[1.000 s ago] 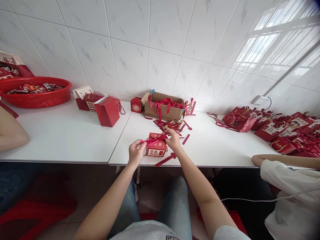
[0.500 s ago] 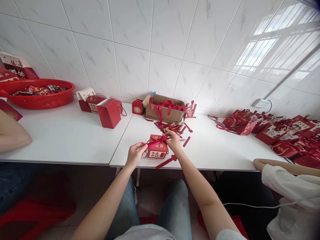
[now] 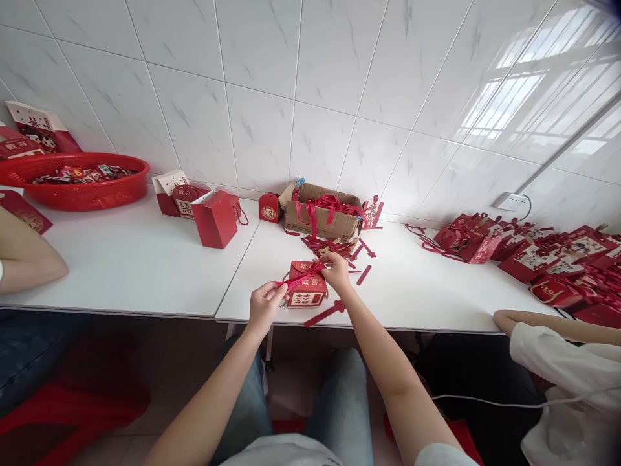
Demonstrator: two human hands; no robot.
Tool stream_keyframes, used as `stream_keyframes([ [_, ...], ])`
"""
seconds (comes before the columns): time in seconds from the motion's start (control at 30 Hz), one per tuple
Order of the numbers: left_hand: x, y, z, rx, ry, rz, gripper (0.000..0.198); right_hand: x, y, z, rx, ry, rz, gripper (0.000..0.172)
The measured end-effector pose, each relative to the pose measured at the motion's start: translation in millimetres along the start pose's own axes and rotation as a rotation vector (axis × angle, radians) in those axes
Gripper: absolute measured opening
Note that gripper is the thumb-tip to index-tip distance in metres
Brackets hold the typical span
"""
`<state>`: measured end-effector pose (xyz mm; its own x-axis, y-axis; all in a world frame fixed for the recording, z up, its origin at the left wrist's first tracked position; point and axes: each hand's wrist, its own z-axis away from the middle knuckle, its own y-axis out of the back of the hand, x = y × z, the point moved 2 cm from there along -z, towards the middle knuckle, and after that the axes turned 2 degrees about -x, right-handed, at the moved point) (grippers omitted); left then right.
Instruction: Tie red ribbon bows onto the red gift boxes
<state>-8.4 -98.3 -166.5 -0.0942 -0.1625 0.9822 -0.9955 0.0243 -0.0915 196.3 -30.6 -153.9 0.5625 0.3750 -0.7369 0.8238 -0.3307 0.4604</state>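
Observation:
A small red gift box (image 3: 307, 298) with gold and white characters stands on the white table in front of me. Across its top runs a red ribbon (image 3: 301, 279), stretched between my two hands. My left hand (image 3: 266, 301) pinches one end of it at the box's left side. At the upper right of the box, my right hand (image 3: 336, 269) is closed on the other part of the ribbon, its fingertips partly hidden. A thin cord handle shows at the box's side. Just right of the box lies a flat red paper strip (image 3: 326, 313).
Behind the gift box, a cardboard box (image 3: 323, 226) holds red ribbons, with loose red strips before it. Red bags (image 3: 218, 219) and a red basket (image 3: 92, 191) of wrapped sweets stand left. Many red boxes (image 3: 557, 259) are piled right. Other people's arms rest at both sides.
The ribbon between my hands looks narrower and more bunched. Both hands keep hold of it with only slight movement, and the whole view has shifted a little.

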Motion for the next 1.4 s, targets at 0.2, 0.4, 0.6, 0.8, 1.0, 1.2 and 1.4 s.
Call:
stream_keyframes([
  [0.2,1,-8.4,7,-0.009,0.009,0.003,0.03,2,-1,-6,-0.016,0.0,0.009,0.021],
  [0.4,0,-13.8,18,-0.17,0.004,-0.006,0.029,4,9,-19,-0.179,0.01,0.033,0.007],
  [0.6,-12,-1.3,18,-0.117,-0.08,-0.109,0.031,6,26,-26,-0.429,0.052,0.055,0.032],
  [0.8,-13,9.4,7,0.041,-0.185,-0.275,0.04,3,38,-23,-0.423,0.105,0.146,0.036],
  [1.0,2,-9.7,-9,-0.256,-0.376,-0.447,0.068,-5,38,-12,-0.316,0.148,0.239,0.027],
  [1.2,3,-30.0,-24,-0.371,-0.42,-0.422,0.07,-12,35,-1,-0.205,0.099,0.313,0.029],
  [1.4,-5,-35.5,-28,-0.329,-0.365,-0.413,0.076,-18,39,3,-0.234,0.039,0.273,0.025],
])
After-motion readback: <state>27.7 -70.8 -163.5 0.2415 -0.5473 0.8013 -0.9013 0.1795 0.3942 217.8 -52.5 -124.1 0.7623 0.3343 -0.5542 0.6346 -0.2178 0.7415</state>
